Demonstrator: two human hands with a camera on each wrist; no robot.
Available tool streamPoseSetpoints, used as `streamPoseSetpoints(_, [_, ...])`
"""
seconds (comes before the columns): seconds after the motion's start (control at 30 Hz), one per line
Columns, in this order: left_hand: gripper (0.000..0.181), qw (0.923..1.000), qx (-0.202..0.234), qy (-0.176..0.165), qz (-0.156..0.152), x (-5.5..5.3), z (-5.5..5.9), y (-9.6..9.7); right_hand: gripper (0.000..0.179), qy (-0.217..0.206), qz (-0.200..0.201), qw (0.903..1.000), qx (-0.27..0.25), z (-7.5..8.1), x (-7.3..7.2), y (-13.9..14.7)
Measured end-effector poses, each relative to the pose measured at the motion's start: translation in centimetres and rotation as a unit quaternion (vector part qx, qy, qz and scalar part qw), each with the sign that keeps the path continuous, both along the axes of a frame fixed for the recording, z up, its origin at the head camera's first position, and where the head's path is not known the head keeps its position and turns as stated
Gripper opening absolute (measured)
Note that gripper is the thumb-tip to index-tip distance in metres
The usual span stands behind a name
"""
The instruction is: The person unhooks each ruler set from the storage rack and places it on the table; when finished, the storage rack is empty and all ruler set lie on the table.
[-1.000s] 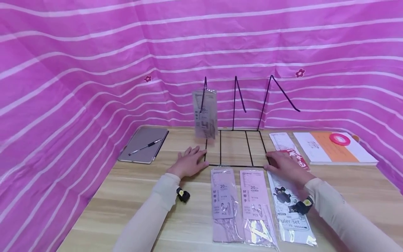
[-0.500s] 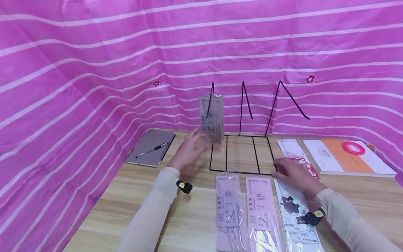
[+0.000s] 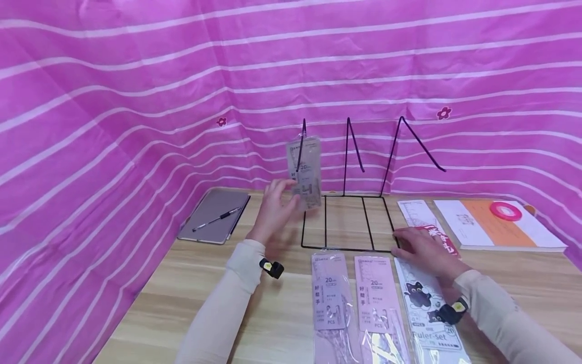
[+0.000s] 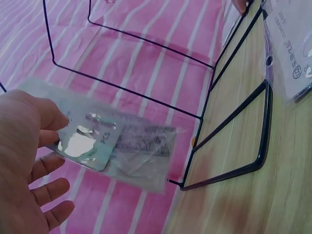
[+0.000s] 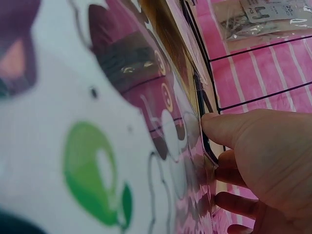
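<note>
A black wire rack (image 3: pixel 344 248) with three upright hooks stands on the wooden table. From its left hook hangs a clear packet of rulers (image 3: pixel 311 174). My left hand (image 3: pixel 275 207) pinches the packet's lower left edge between thumb and index finger; in the left wrist view the other fingers of that hand (image 4: pixel 24 151) are spread loosely below. At the rack's front right corner, my right hand (image 3: pixel 425 250) holds the base wire, its thumb (image 5: pixel 224 127) lying against it in the right wrist view. The middle and right hooks bear nothing.
Two pink ruler packets (image 3: pixel 331 303) and a white cat-print ruler set (image 3: pixel 429 313) lie before the rack. To the left is a grey notebook (image 3: pixel 209 202) with a pen (image 3: pixel 217 219). A book (image 3: pixel 491 232) bearing a pink ring (image 3: pixel 505 211) lies to the right.
My left hand has let go of the rack's front left corner and risen to the hanging packet, taking hold of its lower edge. The right hand stays at the rack's corner.
</note>
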State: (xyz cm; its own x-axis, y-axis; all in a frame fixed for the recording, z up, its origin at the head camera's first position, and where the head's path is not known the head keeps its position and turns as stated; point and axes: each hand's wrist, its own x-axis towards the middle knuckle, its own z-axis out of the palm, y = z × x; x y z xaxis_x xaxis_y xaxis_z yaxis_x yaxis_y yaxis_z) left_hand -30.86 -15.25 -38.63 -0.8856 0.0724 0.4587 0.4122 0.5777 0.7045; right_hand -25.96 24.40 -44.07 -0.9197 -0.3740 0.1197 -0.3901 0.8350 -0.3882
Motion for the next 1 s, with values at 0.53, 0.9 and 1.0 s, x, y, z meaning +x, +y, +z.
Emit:
streamPoseSetpoints(0.53, [0.063,0.9975,0.0,0.035,-0.062,-0.7,1.5,1.4,0.059,-0.017,-0.013,0.9998,0.004,0.0,0.0,-0.2])
streamPoseSetpoints(0.9, [0.065,0.9932,-0.027,-0.028,-0.11,6.1,3.6,-2.2,0.058,-0.008,-0.006,0.9999,0.004,0.4,0.2,0.0])
streamPoseSetpoints(1.0, [0.061,0.9916,-0.038,-0.035,-0.118,8.7,3.8,-3.1,0.058,-0.013,-0.008,0.9999,0.002,0.4,0.1,0.1])
